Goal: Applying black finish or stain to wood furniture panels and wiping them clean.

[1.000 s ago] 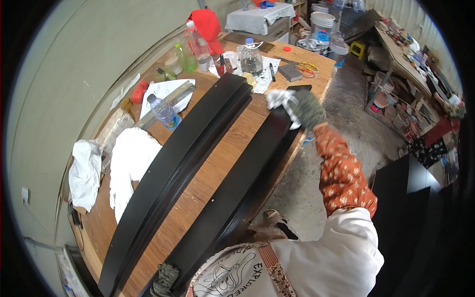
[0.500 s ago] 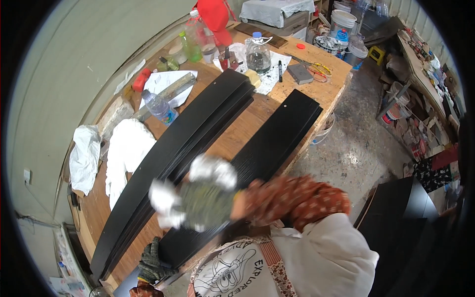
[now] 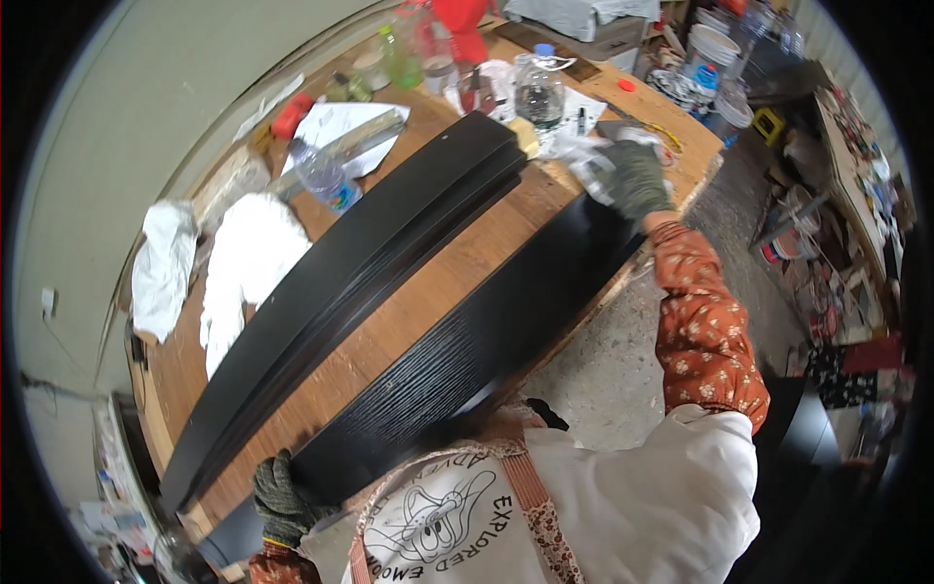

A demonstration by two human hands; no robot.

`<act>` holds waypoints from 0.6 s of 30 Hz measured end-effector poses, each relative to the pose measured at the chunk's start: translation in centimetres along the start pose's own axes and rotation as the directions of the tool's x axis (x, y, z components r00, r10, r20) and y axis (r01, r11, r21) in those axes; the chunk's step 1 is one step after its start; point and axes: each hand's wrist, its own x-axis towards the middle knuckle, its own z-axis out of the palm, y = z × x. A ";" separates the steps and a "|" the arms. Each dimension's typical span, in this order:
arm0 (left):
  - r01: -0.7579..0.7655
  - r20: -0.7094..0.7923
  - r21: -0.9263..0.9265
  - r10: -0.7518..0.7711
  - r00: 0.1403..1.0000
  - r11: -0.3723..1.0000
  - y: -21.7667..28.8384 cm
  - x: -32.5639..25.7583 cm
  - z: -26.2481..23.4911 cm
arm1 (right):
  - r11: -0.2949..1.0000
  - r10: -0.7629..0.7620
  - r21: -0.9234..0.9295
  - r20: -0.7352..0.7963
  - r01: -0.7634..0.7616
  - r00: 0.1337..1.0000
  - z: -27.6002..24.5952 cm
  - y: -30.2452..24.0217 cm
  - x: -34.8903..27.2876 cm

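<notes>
Gripping the near end of a black wood-grain board, the gloved left hand steadies it; the gloved right hand presses a crumpled cloth at its far end, fingers clenched.

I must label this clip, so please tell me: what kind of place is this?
Probably a woodworking or finishing workshop. A worn wooden bench carries long black boards, rags and bottles, and buckets and clutter stand on the concrete floor.
</notes>
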 end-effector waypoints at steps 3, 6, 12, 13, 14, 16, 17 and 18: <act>0.103 0.098 -0.067 -0.096 0.990 0.992 1.2 0.0 -1.5 | 0.900 0.334 0.294 0.010 -0.322 0.942 0.5 2.5 0.1; 0.089 0.052 0.033 -0.091 0.994 0.995 1.2 -0.4 -1.8 | 0.714 0.523 0.533 0.024 -0.454 0.852 0.5 2.6 0.4; 0.268 0.101 -0.070 -0.260 0.960 0.961 1.6 -1.1 -4.9 | 0.601 0.584 0.786 -0.310 -0.144 0.750 1.9 3.3 -1.3; 0.183 0.097 0.006 -0.183 0.978 0.983 1.4 -1.8 -4.6 | 0.304 0.669 0.946 -0.129 -0.111 0.732 1.3 2.6 -1.4; 0.095 0.100 0.081 -0.102 0.990 0.992 1.3 -2.3 -4.6 | -0.028 0.692 0.997 0.070 -0.070 0.719 0.7 2.1 -1.3; 0.071 0.072 0.065 -0.076 0.995 0.995 2.2 -1.8 -4.9 | -0.141 0.852 0.973 0.213 -0.181 0.479 -4.1 -1.3 -0.2; 0.056 0.038 0.108 -0.061 0.997 0.993 2.4 -2.2 -4.5 | -0.123 0.848 0.991 0.134 -0.056 0.512 -5.5 -0.7 -0.1; 0.045 0.004 0.155 -0.046 0.999 0.987 2.4 -2.7 -3.9 | -0.110 0.842 0.991 0.054 0.072 0.536 -6.1 0.8 -0.2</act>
